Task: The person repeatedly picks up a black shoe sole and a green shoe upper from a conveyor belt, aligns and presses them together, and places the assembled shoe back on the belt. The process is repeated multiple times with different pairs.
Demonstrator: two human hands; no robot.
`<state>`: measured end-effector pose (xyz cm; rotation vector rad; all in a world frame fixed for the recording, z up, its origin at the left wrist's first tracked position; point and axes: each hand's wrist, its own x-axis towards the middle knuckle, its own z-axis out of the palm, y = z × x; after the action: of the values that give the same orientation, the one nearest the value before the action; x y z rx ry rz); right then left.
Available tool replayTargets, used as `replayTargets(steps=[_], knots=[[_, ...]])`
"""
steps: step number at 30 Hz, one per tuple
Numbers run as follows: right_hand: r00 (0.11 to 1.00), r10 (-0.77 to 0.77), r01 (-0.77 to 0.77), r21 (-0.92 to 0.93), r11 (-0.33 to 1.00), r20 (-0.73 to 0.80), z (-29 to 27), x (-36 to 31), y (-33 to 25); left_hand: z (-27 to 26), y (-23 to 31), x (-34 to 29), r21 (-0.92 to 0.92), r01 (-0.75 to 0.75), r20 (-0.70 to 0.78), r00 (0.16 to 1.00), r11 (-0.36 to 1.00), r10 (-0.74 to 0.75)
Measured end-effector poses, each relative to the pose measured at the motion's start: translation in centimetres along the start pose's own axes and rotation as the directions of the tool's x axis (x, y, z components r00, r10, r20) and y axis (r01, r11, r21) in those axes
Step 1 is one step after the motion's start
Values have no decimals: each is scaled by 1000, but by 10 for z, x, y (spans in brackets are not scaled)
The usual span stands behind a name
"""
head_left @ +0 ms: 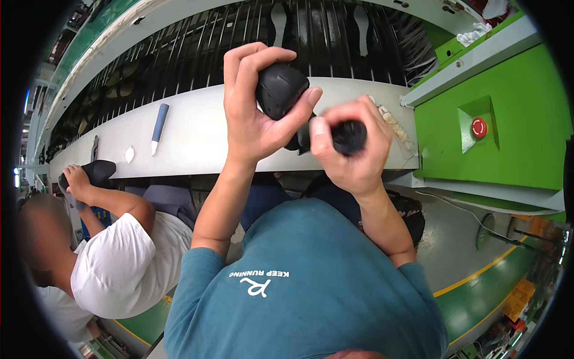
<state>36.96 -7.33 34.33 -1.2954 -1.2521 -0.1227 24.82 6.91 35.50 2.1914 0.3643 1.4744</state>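
A black shoe is held up in front of me, above the white ledge. My left hand wraps around its rounded end, with the thumb and fingers on opposite sides. At the other end, a round black part lies in the curled fingers of my right hand, which is smeared by motion. The shoe's middle is partly hidden behind my hands. To the left, a blue-handled tool with a pale tip lies on the ledge, beside a small white piece.
Beyond the white ledge runs a rack of dark rollers carrying grey sole-shaped pieces. A green machine housing with a red button stands right. At left, a co-worker in white handles another black shoe.
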Motion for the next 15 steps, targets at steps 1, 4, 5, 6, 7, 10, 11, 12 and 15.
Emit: replayTargets(steps=[1,4,5,6,7,10,11,12,15], knots=[[987,157,-158,61,986,25,5,-3,-6,0,-1,1,-9,24,3,1000,1000,-24],[987,161,-162,47,986,20,14,-6,-7,-5,-13,0,-62,78,4,997,995,-78],[986,168,-169,43,985,19,20,-11,-3,-8,-24,-2,-78,63,15,998,995,-62],[984,175,-175,42,984,17,27,-15,4,-10,-27,-3,-115,92,27,996,989,-89],[986,165,-165,12,986,7,32,-15,6,-9,-34,-6,-229,163,26,986,960,-162],[999,-15,12,-78,997,-45,46,-9,19,-11,-42,-12,-271,303,78,953,914,-293],[999,-13,9,-94,996,-42,49,-6,20,-9,-46,-13,-309,320,81,947,896,-310],[999,-17,14,-101,995,-35,53,-5,23,-6,-49,-14,-349,336,84,941,875,-328],[1000,8,-10,-81,997,-18,61,-4,27,-5,-55,-20,-383,367,88,928,848,-362]])
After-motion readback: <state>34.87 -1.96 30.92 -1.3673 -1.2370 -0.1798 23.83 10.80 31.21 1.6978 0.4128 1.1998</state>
